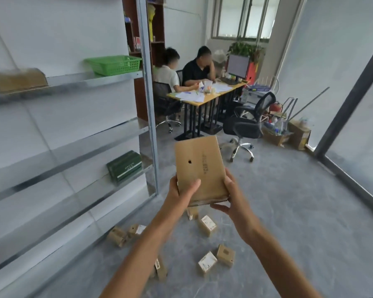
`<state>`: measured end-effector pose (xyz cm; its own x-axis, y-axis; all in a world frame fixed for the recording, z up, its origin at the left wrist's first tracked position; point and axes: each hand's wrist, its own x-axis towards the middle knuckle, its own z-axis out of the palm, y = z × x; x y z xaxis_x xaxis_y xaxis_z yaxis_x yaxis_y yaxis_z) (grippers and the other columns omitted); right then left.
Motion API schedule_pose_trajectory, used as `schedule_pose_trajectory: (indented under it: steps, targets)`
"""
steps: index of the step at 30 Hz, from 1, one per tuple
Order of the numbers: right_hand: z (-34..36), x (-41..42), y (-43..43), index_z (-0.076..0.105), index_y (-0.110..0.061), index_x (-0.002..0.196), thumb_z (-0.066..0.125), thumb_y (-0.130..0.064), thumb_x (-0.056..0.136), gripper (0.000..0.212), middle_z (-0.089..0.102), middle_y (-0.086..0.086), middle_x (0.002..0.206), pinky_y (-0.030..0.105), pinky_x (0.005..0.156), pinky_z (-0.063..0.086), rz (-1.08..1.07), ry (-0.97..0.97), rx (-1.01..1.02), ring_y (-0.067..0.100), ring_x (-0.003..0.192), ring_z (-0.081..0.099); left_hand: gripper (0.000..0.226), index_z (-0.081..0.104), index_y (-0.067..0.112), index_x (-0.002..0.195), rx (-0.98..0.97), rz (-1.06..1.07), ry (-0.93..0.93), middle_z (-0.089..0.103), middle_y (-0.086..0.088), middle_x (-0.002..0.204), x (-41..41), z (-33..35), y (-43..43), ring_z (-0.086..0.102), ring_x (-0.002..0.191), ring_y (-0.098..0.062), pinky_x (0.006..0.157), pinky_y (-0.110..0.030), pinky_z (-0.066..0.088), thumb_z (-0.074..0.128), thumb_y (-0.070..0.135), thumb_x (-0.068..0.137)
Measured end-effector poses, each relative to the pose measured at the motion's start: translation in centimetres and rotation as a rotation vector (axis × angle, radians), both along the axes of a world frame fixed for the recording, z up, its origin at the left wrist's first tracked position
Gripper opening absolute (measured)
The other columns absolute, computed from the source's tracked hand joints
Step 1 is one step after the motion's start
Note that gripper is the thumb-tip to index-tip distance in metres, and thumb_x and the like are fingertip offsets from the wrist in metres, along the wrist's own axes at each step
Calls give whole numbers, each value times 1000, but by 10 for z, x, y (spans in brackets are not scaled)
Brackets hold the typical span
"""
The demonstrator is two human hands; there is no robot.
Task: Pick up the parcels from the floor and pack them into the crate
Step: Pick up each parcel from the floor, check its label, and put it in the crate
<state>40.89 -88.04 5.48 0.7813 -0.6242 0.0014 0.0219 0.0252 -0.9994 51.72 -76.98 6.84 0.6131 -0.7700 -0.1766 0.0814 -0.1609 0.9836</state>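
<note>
At mid-frame the left hand (182, 190), thumb across its face, and the right hand (233, 196), curled under its corner, held a flat parcel (199, 168) up off the floor (289, 211), likely bound for the green crate (114, 65) at upper left, small parcels (207, 225) lying below.

Visible body: two arms only. The left forearm (142, 254) is bare along its whole visible length and slim; the right forearm (274, 254) likewise. The left hand (181, 190) and right hand (233, 198) are bare, with slender fingers. Blur hides finer detail.
</note>
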Motion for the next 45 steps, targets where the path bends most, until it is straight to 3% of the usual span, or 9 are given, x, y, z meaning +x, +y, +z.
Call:
schedule_pose_trajectory:
  steps: [5,11,16,19,24,28,33,39,45]
  targets:
    - [-3,-33,36,35,-36,137,56,-53,83,60,42,-13,134,12,83,48,-48,21,-488,-2,115,47,92,28,26,140,-11,259,-36,52,3,128,-42,13,41,52,111,-14,88,-29,46,54,71,65]
    - [-12,-75,98,22,-30,145,59,-58,75,84,32,-11,138,25,102,40,170,-34,-819,7,127,38,104,24,33,134,30,496,87,52,6,124,-106,6,95,57,110,-19,90,-44,52,78,66,51]
    - [3,-100,120,35,-33,136,60,-36,88,54,49,-5,129,26,92,51,424,-23,-344,9,114,53,98,33,35,130,-19,567,176,58,2,122,-151,4,158,61,103,-18,70,-36,57,79,60,48]
    - [5,-112,146,29,-34,139,63,-46,77,72,50,-4,130,31,86,55,616,20,-320,7,108,58,83,29,40,129,-20,663,90,56,7,120,-176,10,190,61,97,-10,57,-22,53,72,52,60]
    - [0,-132,227,8,-48,142,71,-74,57,109,44,-9,138,38,96,50,669,78,-421,10,122,51,90,26,33,140,65,840,-30,50,4,127,-211,17,258,54,113,-19,81,-33,52,55,72,64]
    - [3,-152,301,12,-44,144,62,-73,63,100,43,-6,136,38,102,45,699,127,-401,14,124,48,65,38,23,133,90,1005,-30,51,0,124,-237,14,337,49,109,-19,90,-34,41,39,66,85]
    - [10,-191,405,0,-31,151,43,-64,84,87,36,-10,141,30,104,34,783,281,-356,21,133,39,43,36,32,137,123,1135,-115,52,5,113,-306,1,456,49,100,-12,68,-24,43,49,25,96]
    - [9,-237,510,33,-32,143,56,-75,54,101,55,-2,129,44,95,51,985,303,-111,20,113,56,39,54,24,125,132,1216,-123,61,4,109,-378,2,585,57,104,-14,88,-33,52,64,20,88]
    - [3,-256,579,53,-33,122,56,-57,71,56,62,0,124,45,87,55,1165,297,105,21,113,59,65,38,27,137,102,1138,66,55,1,126,-413,-6,670,51,117,-16,90,-35,44,65,44,80]
